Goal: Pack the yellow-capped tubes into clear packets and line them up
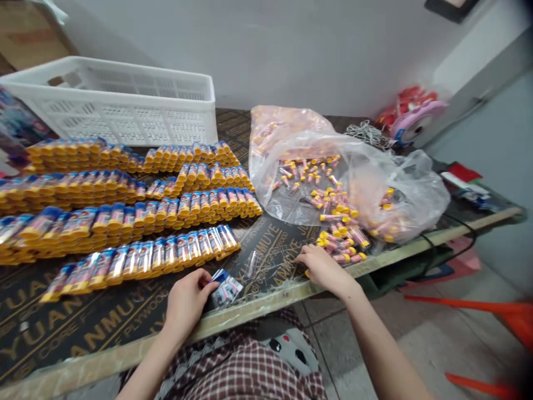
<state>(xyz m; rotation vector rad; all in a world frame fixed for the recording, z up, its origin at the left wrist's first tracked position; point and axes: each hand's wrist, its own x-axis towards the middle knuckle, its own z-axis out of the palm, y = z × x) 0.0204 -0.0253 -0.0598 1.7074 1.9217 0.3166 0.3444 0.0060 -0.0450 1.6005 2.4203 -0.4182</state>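
Observation:
At the table's front edge, my left hand point(187, 297) pinches the edge of a few small printed labels point(228, 290), which lie fanned out to its right. My right hand point(322, 270) rests on the table with its fingers curled down. A bit of yellow shows under its fingers, but what they hold is mostly hidden. Just beyond that hand lies a loose pile of small pink tubes with yellow caps point(343, 241). Between my hands is a small clear piece point(251, 263). Finished-looking blue-and-yellow labelled tubes point(162, 255) stand in a row beyond my left hand.
Several stacked rows of labelled tubes point(120, 216) fill the left side. Behind them stands a white plastic basket point(166, 114). An open clear bag point(287, 205) spills tubes at centre right. A pink fan point(416, 125) and coiled cord point(368, 133) sit at the back right.

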